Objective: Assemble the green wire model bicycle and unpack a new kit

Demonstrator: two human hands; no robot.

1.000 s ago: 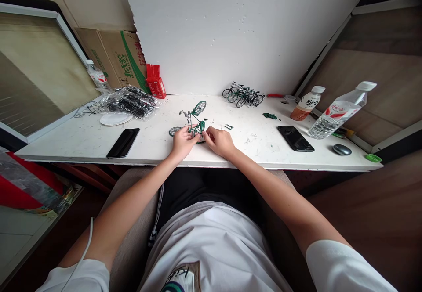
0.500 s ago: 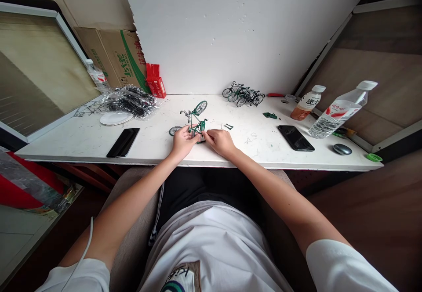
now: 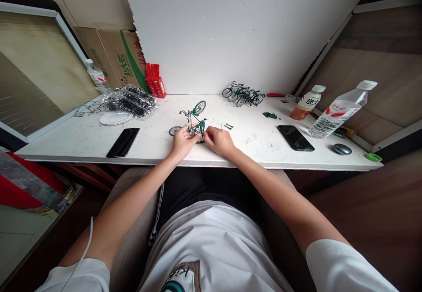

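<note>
A small green model bicycle [image 3: 195,118] stands tilted on the white table [image 3: 158,145], its front wheel raised toward the wall. My left hand [image 3: 182,142] is closed on the bicycle's frame from the left. My right hand [image 3: 220,141] pinches at the frame's lower part from the right; what its fingertips hold is too small to make out. A loose wheel [image 3: 174,130] lies flat just left of my left hand. Tiny green parts [image 3: 228,127] rest right of the bicycle.
Several finished model bicycles [image 3: 243,94] stand by the wall. A black phone [image 3: 123,142] lies at left, another phone [image 3: 296,138] at right. Bagged parts [image 3: 132,100], a white lid [image 3: 115,118], a red box [image 3: 156,82], two bottles [image 3: 339,109], a mouse [image 3: 342,149] and a cardboard box [image 3: 114,57] ring the table.
Almost nothing differs; my right hand's fingertips have shifted slightly along the bicycle frame while my left hand keeps its hold.
</note>
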